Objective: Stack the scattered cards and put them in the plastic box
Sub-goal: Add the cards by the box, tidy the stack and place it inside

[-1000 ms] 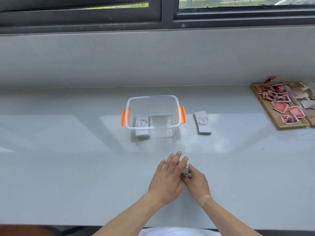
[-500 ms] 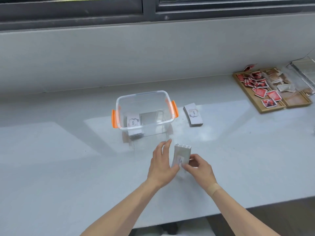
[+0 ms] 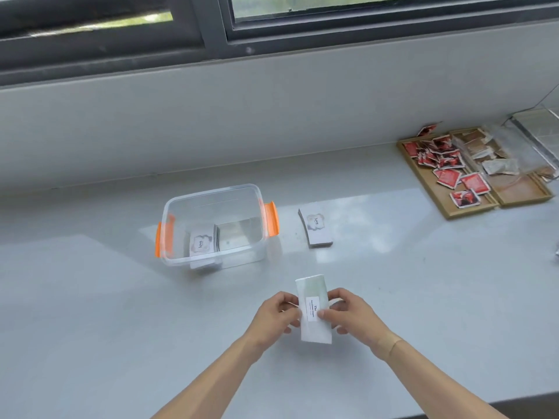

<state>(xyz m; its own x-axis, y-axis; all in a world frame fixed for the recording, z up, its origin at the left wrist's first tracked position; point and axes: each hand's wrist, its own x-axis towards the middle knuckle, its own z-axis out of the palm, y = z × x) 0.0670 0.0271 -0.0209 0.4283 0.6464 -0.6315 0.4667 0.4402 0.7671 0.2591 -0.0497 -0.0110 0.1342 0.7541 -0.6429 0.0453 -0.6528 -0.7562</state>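
Observation:
A tall white stack of cards (image 3: 313,294) with a small printed label is held upright-facing between both hands, just above the counter. My left hand (image 3: 276,314) grips its left edge and my right hand (image 3: 352,316) grips its right edge. Beyond them stands the clear plastic box (image 3: 211,195) with orange handles; a stack of "love" cards (image 3: 201,241) lies inside at its left. Another "love" card stack (image 3: 316,226) rests on the counter to the right of the box.
A wooden tray (image 3: 429,189) with several red and brown packets sits at the far right. A wall and window frame run behind the white counter (image 3: 90,297). The counter's front edge is near my forearms.
The card stack, first squared low between my hands, has been lifted and turned so its labelled face shows. My left hand moved from covering it to gripping its left edge. The view tilted.

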